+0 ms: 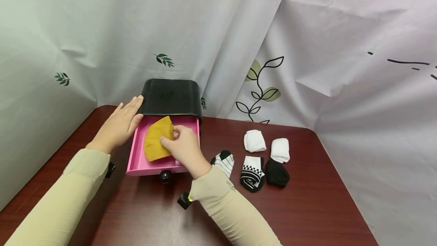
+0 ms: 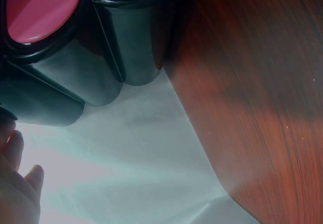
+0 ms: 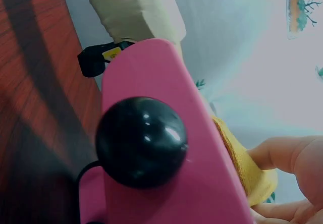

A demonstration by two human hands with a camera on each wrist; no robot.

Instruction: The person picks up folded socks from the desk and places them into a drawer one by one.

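Observation:
My right hand point(image 1: 184, 145) pinches a folded mustard-yellow sock point(image 1: 157, 141) between thumb and fingers. The sock is over the pulled-out pink drawer point(image 1: 138, 155); whether it touches the drawer floor I cannot tell. In the right wrist view, the yellow sock point(image 3: 260, 181) shows behind the drawer front point(image 3: 146, 72) with its round black knob point(image 3: 141, 142). My left hand point(image 1: 119, 122), fingers straight, lies against the left side of the black drawer unit point(image 1: 170, 96). Only some fingers of the left hand point(image 2: 20, 183) appear in the left wrist view, beside the unit's dark rounded side.
Right of the drawer lie a striped sock point(image 1: 224, 162), a black-and-white patterned sock point(image 1: 252, 174), a black sock point(image 1: 277, 173) and two folded white socks point(image 1: 254, 141), all on the dark red wooden table point(image 1: 321, 200). A pale printed curtain point(image 1: 218, 41) hangs behind the unit.

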